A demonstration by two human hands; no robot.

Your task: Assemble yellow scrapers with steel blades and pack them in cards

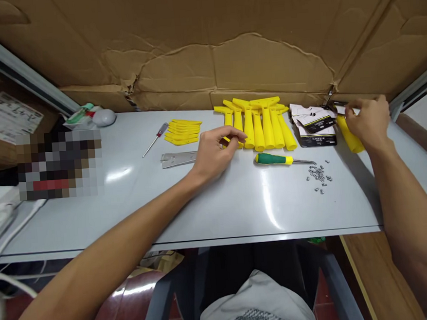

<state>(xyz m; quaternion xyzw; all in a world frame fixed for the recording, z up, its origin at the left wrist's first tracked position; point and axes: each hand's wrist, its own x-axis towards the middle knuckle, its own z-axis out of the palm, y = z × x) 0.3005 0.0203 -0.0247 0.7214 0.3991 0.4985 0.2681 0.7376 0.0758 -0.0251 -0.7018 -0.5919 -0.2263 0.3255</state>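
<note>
My left hand (218, 152) is over the table with fingers loosely bent and a gap behind the thumb. Nothing shows in it. Beside it is a row of yellow T-shaped plastic handles (258, 130), and partly behind it lie flat metal blades (177, 159). At the far right, my right hand (371, 119) has its fingers closed at the upper end of a yellow-handled scraper (349, 135), by a pale, shiny part. The hand hides much of that end. A green and yellow screwdriver (274, 159) points toward a pile of small screws (319, 173).
Black and white cards (315, 126) lie by the right hand. Thin yellow strips (184, 131) and a small screwdriver (156, 138) lie left of centre. A white mouse-shaped object (104, 117) is at the back left. Cardboard (205, 38) walls the back of the table.
</note>
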